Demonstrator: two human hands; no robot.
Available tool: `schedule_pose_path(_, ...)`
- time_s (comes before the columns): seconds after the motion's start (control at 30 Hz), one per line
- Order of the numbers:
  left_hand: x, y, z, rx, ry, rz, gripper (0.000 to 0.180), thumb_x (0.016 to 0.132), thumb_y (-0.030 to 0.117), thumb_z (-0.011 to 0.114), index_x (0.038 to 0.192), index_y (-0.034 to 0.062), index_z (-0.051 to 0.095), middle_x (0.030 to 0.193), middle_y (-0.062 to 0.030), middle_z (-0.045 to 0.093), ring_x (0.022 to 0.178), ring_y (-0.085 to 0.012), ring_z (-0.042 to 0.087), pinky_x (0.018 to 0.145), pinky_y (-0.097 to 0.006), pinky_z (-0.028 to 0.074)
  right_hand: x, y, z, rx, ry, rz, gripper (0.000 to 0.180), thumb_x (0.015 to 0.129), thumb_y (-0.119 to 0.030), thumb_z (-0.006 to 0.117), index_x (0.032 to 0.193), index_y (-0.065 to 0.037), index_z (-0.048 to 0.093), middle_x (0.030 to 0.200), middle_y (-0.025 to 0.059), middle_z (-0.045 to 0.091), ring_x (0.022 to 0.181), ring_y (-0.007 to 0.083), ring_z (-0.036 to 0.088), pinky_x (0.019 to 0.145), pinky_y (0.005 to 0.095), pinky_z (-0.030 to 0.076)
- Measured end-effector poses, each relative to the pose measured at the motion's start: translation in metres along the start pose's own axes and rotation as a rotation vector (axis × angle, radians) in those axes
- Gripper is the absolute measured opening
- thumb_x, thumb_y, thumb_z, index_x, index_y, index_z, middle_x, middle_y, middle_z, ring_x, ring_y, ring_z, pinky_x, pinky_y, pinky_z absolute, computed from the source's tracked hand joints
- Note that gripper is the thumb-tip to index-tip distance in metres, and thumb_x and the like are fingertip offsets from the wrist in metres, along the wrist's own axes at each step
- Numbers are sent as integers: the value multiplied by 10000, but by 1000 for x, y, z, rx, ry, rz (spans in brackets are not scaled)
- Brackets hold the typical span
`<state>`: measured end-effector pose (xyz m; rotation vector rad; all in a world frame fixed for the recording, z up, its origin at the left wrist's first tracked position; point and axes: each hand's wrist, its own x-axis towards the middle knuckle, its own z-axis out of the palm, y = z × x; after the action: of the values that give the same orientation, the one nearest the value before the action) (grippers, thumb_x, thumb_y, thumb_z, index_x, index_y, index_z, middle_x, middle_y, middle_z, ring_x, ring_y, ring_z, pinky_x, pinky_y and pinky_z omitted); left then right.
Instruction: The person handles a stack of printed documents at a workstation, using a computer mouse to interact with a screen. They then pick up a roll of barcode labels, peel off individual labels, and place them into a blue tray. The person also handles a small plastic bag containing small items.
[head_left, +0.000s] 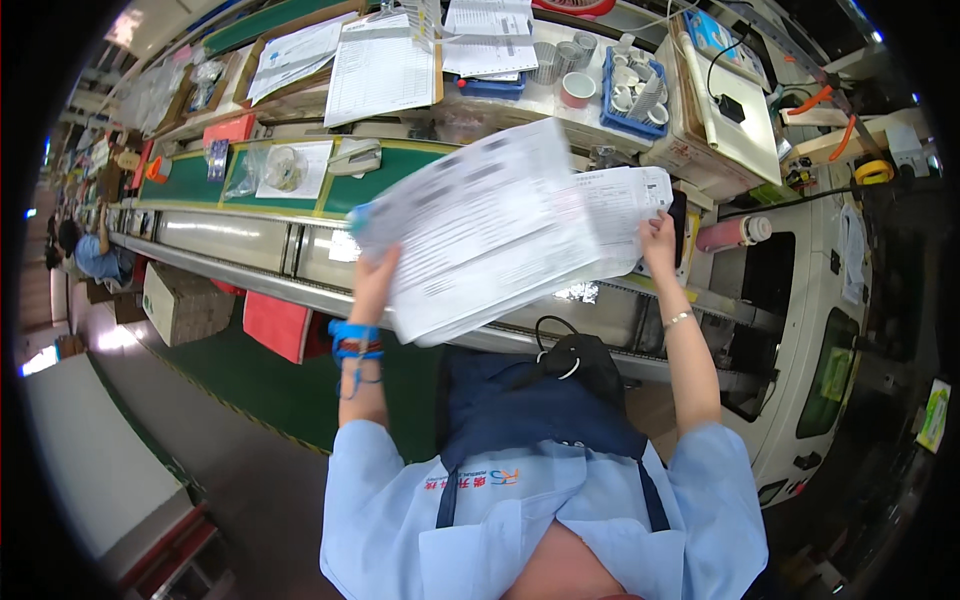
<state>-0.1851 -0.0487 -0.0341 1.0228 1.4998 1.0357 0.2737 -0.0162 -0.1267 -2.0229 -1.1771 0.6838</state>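
My left hand [375,282] is closed on the lower left edge of a large stack of printed sheets [490,235]. The stack is tilted over the bench edge and slightly smeared by motion. Something teal shows at its left corner, too blurred to name. Beside it, partly behind the stack, is a smaller printed sheet [622,205]. My right hand [658,243] pinches the right edge of this sheet. Just right of that hand lies a dark flat object [679,222], partly hidden. A pink bottle [733,234] rests on its side farther right.
A green-topped conveyor line [190,180] with a metal rail crosses ahead. On it sit a tape roll [287,168] and a grey-white device [355,157]. Behind stand a clipboard of forms [380,70] and a blue basket of white parts [634,92]. A white machine [810,350] stands right.
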Motion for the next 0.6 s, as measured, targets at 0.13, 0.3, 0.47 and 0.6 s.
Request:
schedule_pose_path(0.13,-13,-74,-109,-357,153,-148,498,799,112,589,1222,-48,381,1196,-118,467,1079,-205,449,931,-302,332,-17,-60,20,-706,340,-36,596,680,-193,634,1196,-35,382,1152,116,434,1068,300,403,848,428,337)
schedule_pose_path(0.3,-53,-84,-200,-410,319,-195,490,811,86,551,1235,-50,348,1215,-128,449,1096,-220,434,943,-314,325,-16,-107,54,-585,38,-570,379,695,-151,597,1050,-66,494,1001,114,517,966,273,483,786,402,380)
schedule_pose_path(0.47,-74,-88,-270,-465,367,-167,481,816,83,538,1239,-34,342,1212,-129,452,1091,-226,442,933,-316,342,-5,-137,162,-866,-331,-691,179,708,-120,552,873,-52,552,837,113,556,808,252,569,652,380,453)
schedule_pose_path(0.6,-100,-91,-305,-484,418,-188,482,818,80,532,1245,-24,335,1213,-125,452,1082,-230,454,927,-325,352,12,-144,204,-1029,-324,-974,93,709,-91,516,790,-51,537,780,105,557,793,241,564,667,379,445)
